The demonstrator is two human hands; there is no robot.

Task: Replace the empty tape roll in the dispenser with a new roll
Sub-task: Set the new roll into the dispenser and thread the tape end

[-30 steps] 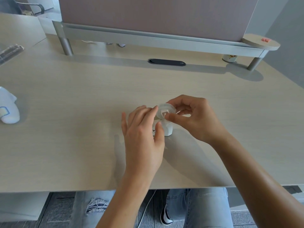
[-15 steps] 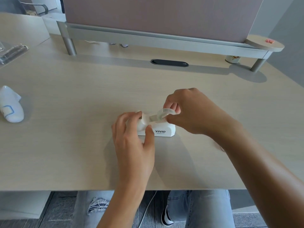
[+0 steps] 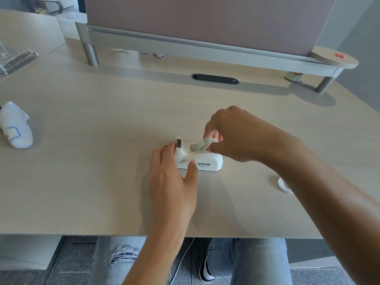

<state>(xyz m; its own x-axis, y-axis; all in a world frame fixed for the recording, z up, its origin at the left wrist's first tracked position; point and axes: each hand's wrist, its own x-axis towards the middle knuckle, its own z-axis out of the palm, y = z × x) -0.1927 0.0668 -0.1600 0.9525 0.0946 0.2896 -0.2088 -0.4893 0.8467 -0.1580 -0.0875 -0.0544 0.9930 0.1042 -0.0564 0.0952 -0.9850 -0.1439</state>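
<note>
A white tape dispenser (image 3: pixel 211 161) marked VIVID stands on the desk, its cutter end pointing left. My left hand (image 3: pixel 172 182) grips its left end, thumb on the near side and fingers by the cutter. My right hand (image 3: pixel 238 136) pinches a clear tape roll (image 3: pixel 200 145) that sits in the dispenser's cradle, partly hidden under my fingers. A second small white ring-shaped roll (image 3: pixel 283 185) lies flat on the desk to the right, half covered by my right forearm.
A white rounded object with blue markings (image 3: pixel 17 128) lies at the desk's left edge. A grey shelf riser (image 3: pixel 185 45) spans the back, with a black cable slot (image 3: pixel 214 79) before it. A small cup (image 3: pixel 293 76) stands under the riser's right end.
The dispenser now stands level on the desk with its side label showing. My left hand slid to its left end. My right hand lowered the clear roll into the cradle.
</note>
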